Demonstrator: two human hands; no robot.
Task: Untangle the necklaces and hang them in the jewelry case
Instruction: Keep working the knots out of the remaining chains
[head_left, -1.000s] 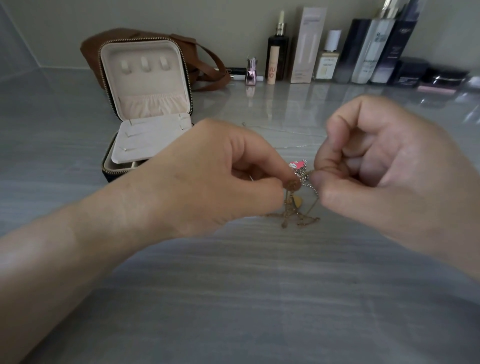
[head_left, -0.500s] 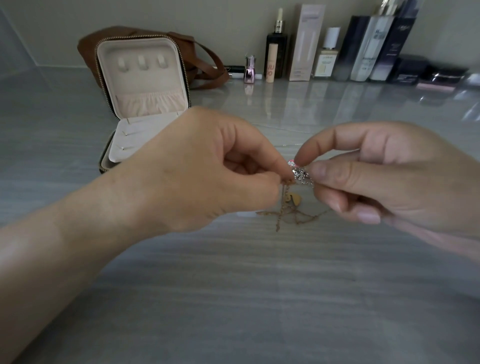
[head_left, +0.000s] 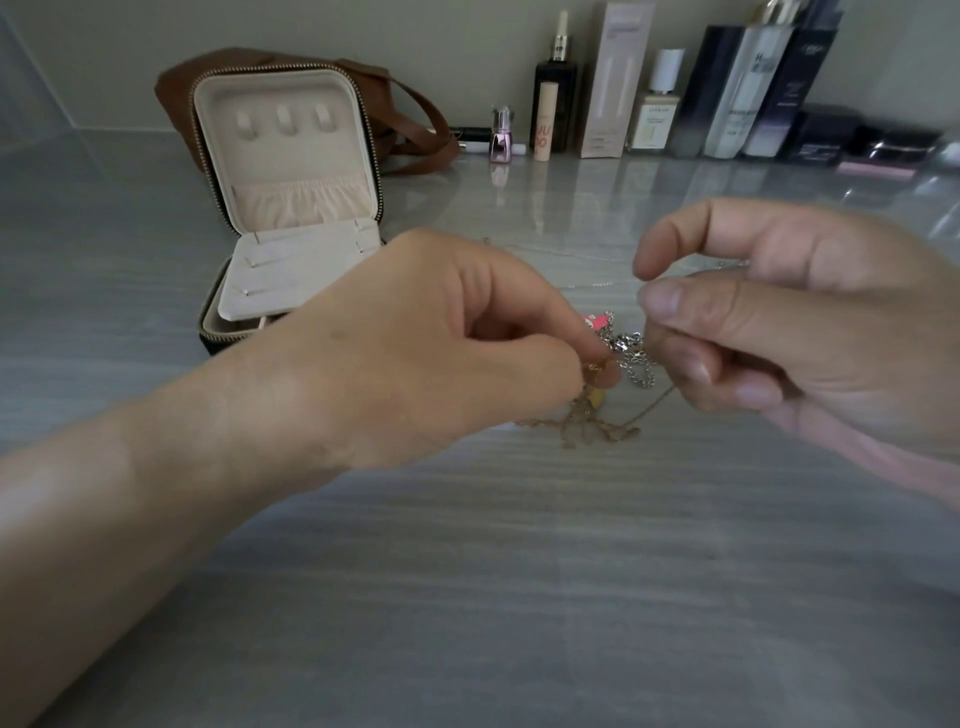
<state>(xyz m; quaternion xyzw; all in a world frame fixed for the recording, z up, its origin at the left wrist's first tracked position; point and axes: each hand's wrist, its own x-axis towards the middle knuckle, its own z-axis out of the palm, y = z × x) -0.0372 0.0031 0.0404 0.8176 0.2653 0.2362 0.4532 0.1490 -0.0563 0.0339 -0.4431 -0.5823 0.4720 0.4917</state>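
My left hand (head_left: 441, 343) pinches the gold necklace (head_left: 587, 426) between thumb and forefinger, and its tangle trails onto the table (head_left: 519, 571). My right hand (head_left: 779, 322), at three o'clock, has thumb and forefinger parted and the other fingers curled. I cannot tell whether they grip a strand. The silver necklace (head_left: 636, 358) and pink charm (head_left: 592, 322) sit between the hands. Jewelry case (head_left: 291, 208) — lid up, at ten o'clock.

R hand (head_left: 779, 322) has let go of the silver chain (head_left: 631, 351) — thumb & forefinger now parted. It's drawn back from L hand (head_left: 441, 343) — chain hangs loose.

dim soft light, glossy tabletop (head_left: 571, 197) reflections, edges blurred, wide-angle bend
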